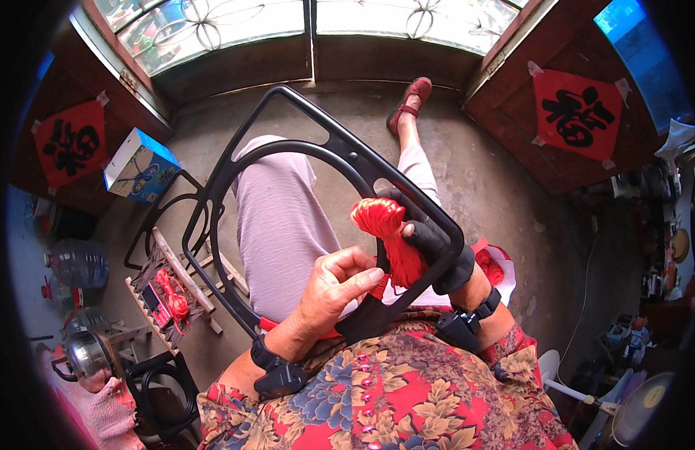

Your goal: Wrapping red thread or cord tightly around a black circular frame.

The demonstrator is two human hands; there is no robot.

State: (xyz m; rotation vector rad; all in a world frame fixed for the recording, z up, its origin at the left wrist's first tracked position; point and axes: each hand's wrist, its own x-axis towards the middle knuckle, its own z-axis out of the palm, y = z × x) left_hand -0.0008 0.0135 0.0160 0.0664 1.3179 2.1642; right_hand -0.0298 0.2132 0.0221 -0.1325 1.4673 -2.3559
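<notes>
A large black frame [302, 112] with an oval ring inside it rests across my lap. My right hand [430, 240], in a black fingerless glove, grips the frame's right edge and holds a spool of red thread [377, 216] against it. Red strands [404, 259] hang from the spool down over the frame. My left hand [336, 281] pinches the red thread just left of those strands, at the frame's lower part. Both wrists wear black bands.
A second black frame [156, 225] leans on a small wooden stool [179, 281] at my left, with red cord lying on it. A blue box [137, 165], a water bottle [77, 262] and a metal kettle [89, 352] stand at the left. More red thread [494, 266] lies by my right side.
</notes>
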